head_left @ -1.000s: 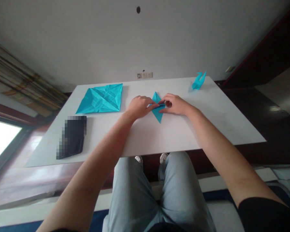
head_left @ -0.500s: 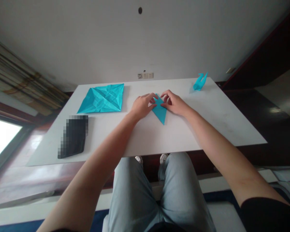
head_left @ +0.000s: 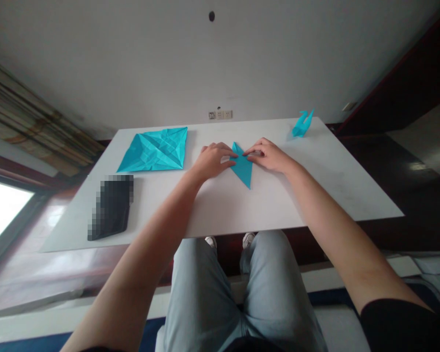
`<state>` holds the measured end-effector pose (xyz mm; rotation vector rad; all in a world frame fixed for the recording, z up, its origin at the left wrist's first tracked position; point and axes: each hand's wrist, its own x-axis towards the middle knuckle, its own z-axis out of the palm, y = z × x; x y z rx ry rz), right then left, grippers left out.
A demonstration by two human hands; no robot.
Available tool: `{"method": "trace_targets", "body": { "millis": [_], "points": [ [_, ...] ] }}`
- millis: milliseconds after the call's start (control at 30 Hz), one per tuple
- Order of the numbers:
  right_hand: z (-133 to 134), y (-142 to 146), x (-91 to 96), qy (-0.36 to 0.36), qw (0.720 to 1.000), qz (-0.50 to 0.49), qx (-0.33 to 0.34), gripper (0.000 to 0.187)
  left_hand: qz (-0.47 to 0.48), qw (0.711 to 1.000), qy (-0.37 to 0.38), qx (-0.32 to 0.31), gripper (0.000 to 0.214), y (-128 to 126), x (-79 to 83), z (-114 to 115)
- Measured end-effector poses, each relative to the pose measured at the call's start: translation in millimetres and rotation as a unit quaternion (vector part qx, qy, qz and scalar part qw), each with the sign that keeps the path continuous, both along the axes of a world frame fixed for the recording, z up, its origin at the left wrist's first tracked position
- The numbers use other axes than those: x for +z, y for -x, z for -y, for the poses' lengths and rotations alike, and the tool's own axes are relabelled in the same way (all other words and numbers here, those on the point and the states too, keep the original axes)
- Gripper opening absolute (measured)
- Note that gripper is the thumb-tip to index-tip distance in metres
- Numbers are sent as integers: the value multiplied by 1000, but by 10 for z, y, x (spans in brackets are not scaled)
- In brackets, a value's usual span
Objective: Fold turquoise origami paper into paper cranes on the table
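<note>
A folded blue origami paper (head_left: pixel 243 171), roughly kite-shaped, lies on the white table with one point toward me and a smaller tip pointing away. My left hand (head_left: pixel 215 159) has its thumb and fingertips on the paper's left edge. On the opposite edge, the thumb and fingers of my right hand (head_left: pixel 268 155) pinch near its upper part. Both hands are closed on the paper at about the same height. The fingertips cover parts of the side edges.
A creased, unfolded blue sheet (head_left: pixel 156 150) lies at the back left of the white table (head_left: pixel 337 181). In front of it is a dark, partly pixelated object (head_left: pixel 113 210). A blue paper crane (head_left: pixel 302 125) stands at the back right. The wall (head_left: pixel 220 63) rises behind.
My fingers have straightened and flattened along the paper's edges, leaving its far tip more visible. The left hand has shifted slightly left. The paper stays nearly in place.
</note>
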<state>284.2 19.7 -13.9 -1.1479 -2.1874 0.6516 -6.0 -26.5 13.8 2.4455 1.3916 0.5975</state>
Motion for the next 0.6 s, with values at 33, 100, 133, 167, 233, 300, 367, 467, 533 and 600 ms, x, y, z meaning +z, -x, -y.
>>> {"method": "trace_targets", "body": {
  "millis": [33, 100, 133, 167, 233, 300, 367, 467, 533, 600],
  "points": [
    [-1, -13, 6, 4, 1000, -5, -3, 28, 3, 1000, 2, 5, 39, 5, -3, -3],
    [-4, -30, 17, 10, 1000, -15, -7, 32, 12, 1000, 8, 11, 47, 13, -4, -6],
    [-7, -34, 21, 9, 1000, -19, -6, 33, 16, 1000, 10, 9, 48, 17, -3, -6],
    [-10, -34, 24, 7, 1000, -22, -3, 35, 21, 1000, 11, 2, 47, 19, 0, -5],
    [-15, -26, 24, -1, 1000, -25, 1, 43, 34, 999, 13, -16, 39, 18, 11, -4],
    [-14, -11, 18, -8, 1000, -26, 1, 42, 49, 998, 19, -18, 34, 7, 28, -5],
    [-3, 5, 14, -13, 999, -30, 3, 38, 54, 998, 33, -12, 42, -8, 44, -6],
    [31, 22, 28, -12, 999, -35, 22, 39, 43, 999, 33, -6, 39, -24, 53, -1],
    [61, 34, 48, -2, 999, -35, 32, 40, 32, 999, 14, -10, 23, -25, 42, 10],
    [88, 46, 63, 12, 999, -32, 39, 46, 21, 1000, 1, -19, 22, -23, 22, 22]
  ]
}}
